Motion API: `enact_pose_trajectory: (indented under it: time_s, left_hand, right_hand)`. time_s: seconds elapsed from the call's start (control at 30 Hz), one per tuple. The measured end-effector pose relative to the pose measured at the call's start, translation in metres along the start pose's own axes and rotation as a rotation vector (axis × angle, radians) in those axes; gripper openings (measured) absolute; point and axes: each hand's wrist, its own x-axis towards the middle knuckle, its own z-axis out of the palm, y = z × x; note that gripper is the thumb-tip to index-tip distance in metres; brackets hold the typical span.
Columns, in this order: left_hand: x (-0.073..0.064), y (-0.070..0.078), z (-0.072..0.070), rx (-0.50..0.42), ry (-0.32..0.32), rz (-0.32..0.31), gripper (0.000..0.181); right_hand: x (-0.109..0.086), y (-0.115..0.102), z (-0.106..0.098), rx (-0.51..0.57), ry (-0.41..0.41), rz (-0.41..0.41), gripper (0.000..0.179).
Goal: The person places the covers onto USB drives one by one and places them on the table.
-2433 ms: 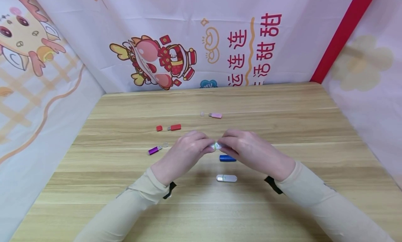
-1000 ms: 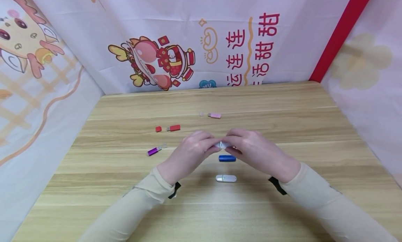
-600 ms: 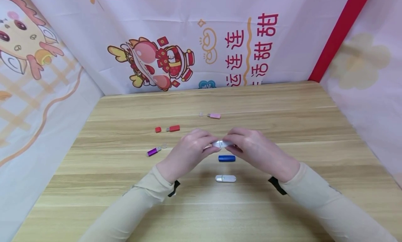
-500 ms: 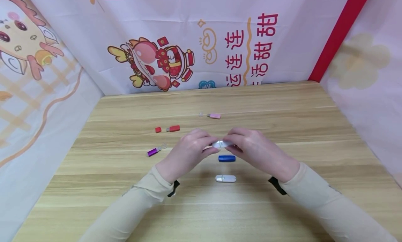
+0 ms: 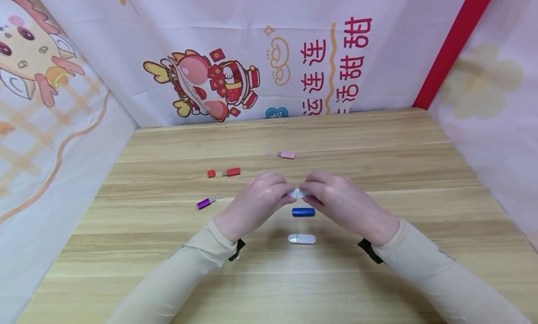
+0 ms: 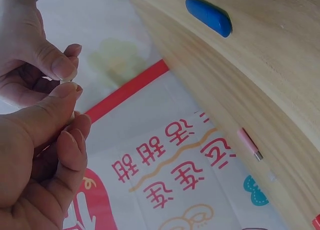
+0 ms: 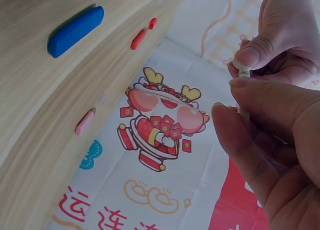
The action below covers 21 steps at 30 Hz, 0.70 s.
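Note:
Between my two hands, above the table, is a white USB flash drive. My left hand pinches its left end between thumb and fingers, and my right hand pinches the other end. The fingertips nearly meet, covering most of the drive; a short pale strip of the drive shows in the right wrist view. Just below the hands in the head view lies a blue USB drive. Nearer to me rests another white USB drive, with a shiny left end.
On the wooden table lie a purple USB drive by its clear cap, a red one beside its red cap, and a pink one near a small clear cap. Printed cloth hangs behind.
Both hands keep hold of the white drive. Since half a second ago, my left fingertips have shifted slightly right, closer to the right hand, and less of the drive shows. The drives on the table stay put.

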Motion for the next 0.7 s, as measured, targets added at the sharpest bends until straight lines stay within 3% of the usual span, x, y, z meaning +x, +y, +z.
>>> enact_pose_trajectory:
  time_s: [0.37, 0.7]
  left_hand:
    - [0.01, -0.008, 0.01, -0.068, -0.043, -0.068, 0.019]
    - [0.027, -0.022, 0.026, -0.143, -0.167, -0.147, 0.013]
  right_hand:
    - [0.002, 0.012, 0.004, 0.032, -0.036, 0.061, 0.021]
    - [0.003, 0.031, 0.013, 0.064, -0.124, 0.154, 0.017]
